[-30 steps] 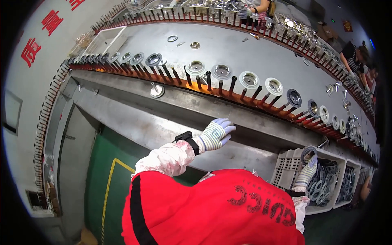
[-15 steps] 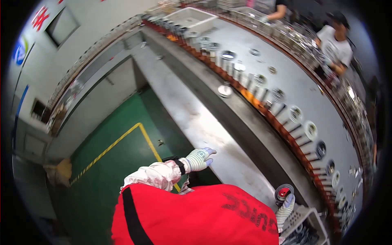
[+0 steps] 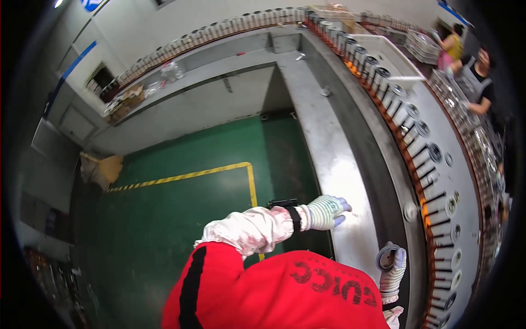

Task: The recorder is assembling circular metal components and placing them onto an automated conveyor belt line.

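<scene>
My left hand [image 3: 327, 213], in a striped glove with lavender fingertips, reaches over the bare metal ledge [image 3: 350, 236]. Its fingers are stretched out and hold nothing; whether they touch the metal I cannot tell. My right hand [image 3: 393, 275], gloved alike, grips a grey ring-shaped part [image 3: 386, 267] by its right side, over the ledge and the dark channel beside it. Some of the right fingers are hidden behind the ring. To the right runs a line of upright spindles [image 3: 438, 222], many topped with round metal parts. A pale round piece [image 3: 410, 211] sits on the channel's edge near the spindles.
A white plastic bin [image 3: 383, 52] stands beyond the spindle line. Two people [image 3: 476, 82] work at the far right beside stacked clear trays [image 3: 422, 46]. Left of the ledge is a green floor [image 3: 181, 219] with a yellow line; a cardboard piece [image 3: 109, 167] leans at the far left.
The view has swung left, so the spindles and ledge appear farther right. The basket of dark parts beside my right hand has left the view. My right hand still holds the ring.
</scene>
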The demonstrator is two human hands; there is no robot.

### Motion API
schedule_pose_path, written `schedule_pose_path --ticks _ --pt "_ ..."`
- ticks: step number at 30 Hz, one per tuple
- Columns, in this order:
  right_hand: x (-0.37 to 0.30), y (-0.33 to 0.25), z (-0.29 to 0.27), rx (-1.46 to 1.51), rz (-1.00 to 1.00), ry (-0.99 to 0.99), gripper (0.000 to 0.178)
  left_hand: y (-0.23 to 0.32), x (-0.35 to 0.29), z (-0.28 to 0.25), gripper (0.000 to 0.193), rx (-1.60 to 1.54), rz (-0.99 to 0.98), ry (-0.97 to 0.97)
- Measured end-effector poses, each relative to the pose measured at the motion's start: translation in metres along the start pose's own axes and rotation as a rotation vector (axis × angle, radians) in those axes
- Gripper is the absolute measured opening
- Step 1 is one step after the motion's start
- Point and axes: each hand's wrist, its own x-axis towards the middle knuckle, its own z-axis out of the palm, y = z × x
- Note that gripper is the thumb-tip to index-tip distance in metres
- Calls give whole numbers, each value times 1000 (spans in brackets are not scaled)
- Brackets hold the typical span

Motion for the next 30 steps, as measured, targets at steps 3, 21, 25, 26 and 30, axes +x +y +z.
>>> schedule_pose_path --ticks 3,21,25,26,30 --pt "42 0 45 202 219 -137 49 -18 10 -35 35 15 -48 -12" --pt "233 -47 360 683 742 -319 48 -198 -120 -333 46 50 -866 18" --pt "248 -57 479 579 786 -391 48 -266 -150 -374 51 -69 -879 192" --pt "252 -53 507 549 749 -425 46 -281 -149 -391 50 -20 -800 208" --pt "245 -60 648 365 656 -574 43 -347 -184 -466 48 -42 -730 272"
